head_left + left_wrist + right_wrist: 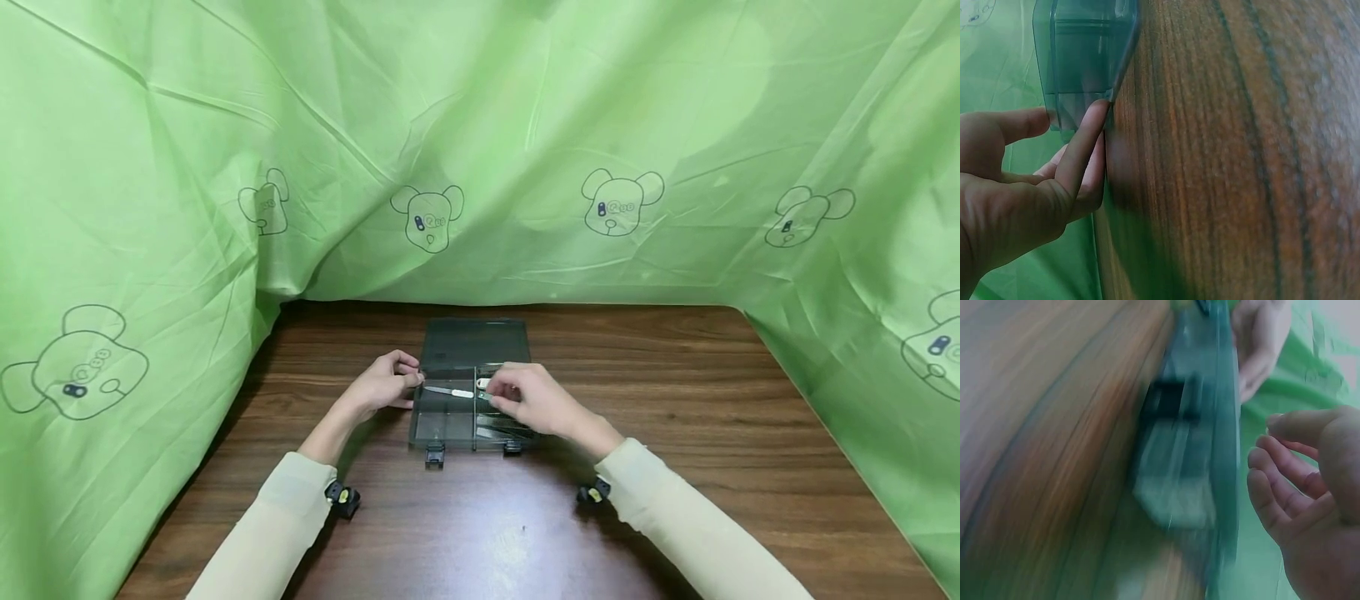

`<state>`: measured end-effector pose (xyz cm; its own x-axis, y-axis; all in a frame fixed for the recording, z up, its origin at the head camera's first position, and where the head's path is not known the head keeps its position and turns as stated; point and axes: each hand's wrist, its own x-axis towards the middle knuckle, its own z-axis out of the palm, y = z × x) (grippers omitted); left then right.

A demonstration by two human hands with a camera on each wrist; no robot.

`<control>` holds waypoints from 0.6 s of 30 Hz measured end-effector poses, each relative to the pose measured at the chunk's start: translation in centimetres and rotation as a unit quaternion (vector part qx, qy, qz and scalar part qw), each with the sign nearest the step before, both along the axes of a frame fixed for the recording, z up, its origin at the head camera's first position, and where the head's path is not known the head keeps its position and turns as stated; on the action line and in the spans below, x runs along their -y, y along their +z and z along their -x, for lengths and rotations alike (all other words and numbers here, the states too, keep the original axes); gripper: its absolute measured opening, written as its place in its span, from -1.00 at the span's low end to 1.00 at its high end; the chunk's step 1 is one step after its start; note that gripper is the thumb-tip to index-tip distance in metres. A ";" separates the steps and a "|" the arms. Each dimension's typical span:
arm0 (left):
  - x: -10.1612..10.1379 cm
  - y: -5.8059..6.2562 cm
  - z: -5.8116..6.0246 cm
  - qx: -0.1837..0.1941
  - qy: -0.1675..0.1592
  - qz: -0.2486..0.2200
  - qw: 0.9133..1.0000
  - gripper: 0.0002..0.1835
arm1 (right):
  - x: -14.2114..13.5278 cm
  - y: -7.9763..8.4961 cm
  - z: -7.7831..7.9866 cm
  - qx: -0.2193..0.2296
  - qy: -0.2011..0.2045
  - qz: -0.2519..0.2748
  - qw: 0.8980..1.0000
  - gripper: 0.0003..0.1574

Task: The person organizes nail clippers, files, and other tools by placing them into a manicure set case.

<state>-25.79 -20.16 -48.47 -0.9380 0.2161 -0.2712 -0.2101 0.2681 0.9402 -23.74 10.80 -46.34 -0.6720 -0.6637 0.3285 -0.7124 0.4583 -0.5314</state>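
A dark translucent plastic box (444, 427) lies with its lid (476, 342) folded back. My left hand (386, 382) holds the box at its left end; in the left wrist view one fingertip is at the upper rim and another low by the tabletop. Over the right compartments hovers my right hand (536, 400), fingers loosely bent, above the rim in the right wrist view. Close by its fingertips are a small green piece (483, 396) and a white piece (482, 383). A slim tool with a white handle (462, 393) and pointed metal blade lies in the left section.
A divider (474, 417) splits the box, and two latches, a left one (435, 455) and a right one (512, 447), face the near side. Wood-grain table (675, 375) surrounds it. Green curtain (510, 100) hangs behind and at both sides.
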 end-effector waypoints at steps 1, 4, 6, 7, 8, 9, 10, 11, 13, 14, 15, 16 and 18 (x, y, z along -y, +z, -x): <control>0.0 0.0 0.0 0.002 0.001 0.000 1.000 -0.60 | -0.9 -0.1 0.1 0.005 -0.009 0.002 1.000 -0.88; 0.1 0.0 0.1 0.003 0.002 0.002 1.000 -0.61 | -3.5 -0.4 0.3 0.014 -0.035 0.001 0.999 -0.87; 0.1 0.0 0.1 0.004 0.003 0.003 1.000 -0.61 | -5.0 -0.6 0.4 0.015 -0.051 -0.005 0.999 -0.88; 0.2 0.1 0.1 0.003 0.002 0.003 1.000 -0.61 | -5.7 -0.8 0.5 0.015 -0.057 -0.010 0.998 -0.89; 0.2 0.1 0.1 0.003 0.002 0.003 1.000 -0.61 | -6.3 -0.9 0.5 0.019 -0.061 -0.014 0.998 -0.89; 0.2 0.1 0.0 0.005 0.003 0.003 1.000 -0.61 | -6.9 -1.0 0.5 0.025 -0.063 -0.019 0.998 -0.89; 0.2 0.2 0.0 0.004 0.003 0.002 1.000 -0.61 | -7.5 -1.1 0.4 0.032 -0.063 -0.022 0.997 -0.89; 0.2 0.2 0.0 0.004 0.002 0.002 1.000 -0.60 | -8.0 -1.3 0.4 0.039 -0.062 -0.027 0.997 -0.88; 0.2 0.1 0.1 0.003 0.001 0.001 1.000 -0.59 | -8.8 -1.5 0.2 0.051 -0.058 -0.034 0.996 -0.88; 0.2 0.1 0.1 0.003 0.000 0.002 1.000 -0.59 | -9.1 -1.5 0.0 0.057 -0.055 -0.035 0.996 -0.87; 0.2 0.1 0.1 0.003 0.000 0.002 1.000 -0.58 | -9.4 -1.6 -0.1 0.060 -0.052 -0.037 0.996 -0.87; 0.1 0.1 0.1 0.003 0.000 0.003 1.000 -0.58 | -9.7 -1.7 -0.3 0.062 -0.049 -0.038 0.996 -0.86; 0.1 0.1 0.0 0.005 0.002 0.004 1.000 -0.57 | -10.1 -1.9 -0.7 0.064 -0.039 -0.044 0.996 -0.85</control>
<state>-25.84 -20.29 -48.36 -0.9360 0.2103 -0.2822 -0.2203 0.2751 0.9358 -23.09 20.89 -48.26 -0.7547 -0.6309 0.1799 -0.6024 0.5577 -0.5710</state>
